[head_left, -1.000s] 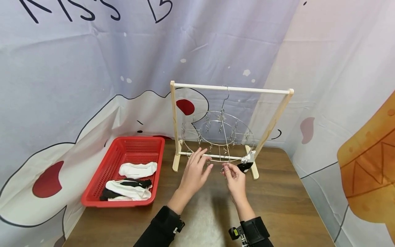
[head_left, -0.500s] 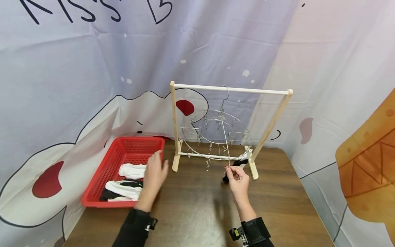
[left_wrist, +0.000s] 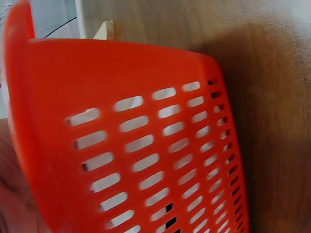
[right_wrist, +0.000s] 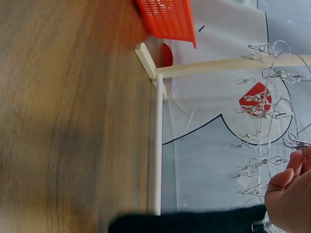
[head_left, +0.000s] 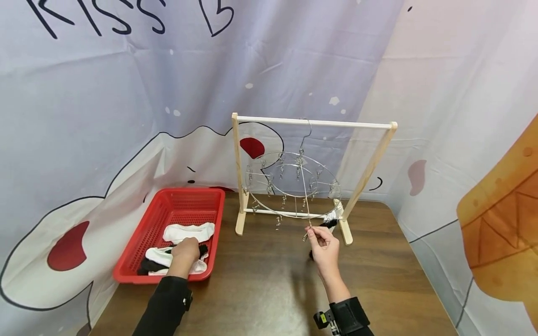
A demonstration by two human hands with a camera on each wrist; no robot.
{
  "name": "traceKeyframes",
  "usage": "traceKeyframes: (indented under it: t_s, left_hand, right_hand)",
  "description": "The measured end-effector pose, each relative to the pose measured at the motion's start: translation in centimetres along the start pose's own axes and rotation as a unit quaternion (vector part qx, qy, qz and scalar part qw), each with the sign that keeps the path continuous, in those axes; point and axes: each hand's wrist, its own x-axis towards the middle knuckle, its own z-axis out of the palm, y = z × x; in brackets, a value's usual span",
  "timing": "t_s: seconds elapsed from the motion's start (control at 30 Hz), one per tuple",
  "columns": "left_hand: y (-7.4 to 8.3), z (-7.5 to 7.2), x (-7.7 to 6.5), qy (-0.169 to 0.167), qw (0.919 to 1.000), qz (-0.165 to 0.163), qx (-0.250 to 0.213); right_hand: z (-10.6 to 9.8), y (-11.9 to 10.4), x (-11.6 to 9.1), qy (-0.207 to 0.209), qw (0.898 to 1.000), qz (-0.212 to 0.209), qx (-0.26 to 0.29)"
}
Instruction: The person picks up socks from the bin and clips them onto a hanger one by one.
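In the head view my left hand [head_left: 186, 254] is down among the socks in the red basket [head_left: 126, 256]; its fingertips are hidden, so I cannot tell whether they grip one. A white sock [head_left: 189, 232] lies just beyond it, and white and black socks [head_left: 157, 256] bunch around it. My right hand [head_left: 325, 249] pinches a metal clip [right_wrist: 297, 141] at the front of the round wire hanger [head_left: 269, 209]. Behind that hand a black and white sock [head_left: 330, 222] hangs from the hanger. The left wrist view shows mostly the basket's slotted wall [left_wrist: 121, 68].
A wooden stand [head_left: 367, 170] with a white top bar [head_left: 269, 120] carries the hanger. Several more clips [head_left: 278, 221] dangle from its rings. Everything stands on a brown wooden table [head_left: 260, 289], with a printed cloth [head_left: 201, 84] behind.
My left hand has left the hanger, moved left and gone down into the basket. My right hand stays at the front clip, while the hanging black and white sock has shifted behind it.
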Motion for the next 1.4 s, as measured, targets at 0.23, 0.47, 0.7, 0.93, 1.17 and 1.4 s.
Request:
traceKeyframes:
  t_s: [0.23,0.47,0.7,0.93,1.17,1.4]
  left_hand:
    - [-0.1,-0.7,-0.5,0.137,0.9873,0.042,-0.068]
    - [1.8,-1.3,-0.4,0.326,0.8957,0.143,-0.267]
    - [4.2,-2.0,-1.2,0.423,0.8232,0.18,-0.333]
    - [8.2,-0.3,-3.0,0.346,0.7928,0.267,-0.425]
    - [13.3,4.8,-4.5,0.138,0.7761,0.325,-0.522]
    - [17.6,7.6,-5.9,0.059,0.8376,0.21,-0.501]
  right_hand:
    - [-0.3,0.3,-0.3,0.001,1.0,-0.009,0.003]
    - [-0.6,0.4,-0.3,0.009,1.0,-0.005,0.0]
    - [-0.5,0.2,-0.4,0.003,1.0,-0.005,0.001]
    - [-0.5,-0.1,-0.6,0.005,1.0,-0.004,0.015]
    - [0.3,-0.6,-0.7,-0.004,0.999,-0.006,0.039]
    - [0.6,-0.4,-1.0,-0.02,0.999,-0.02,0.047]
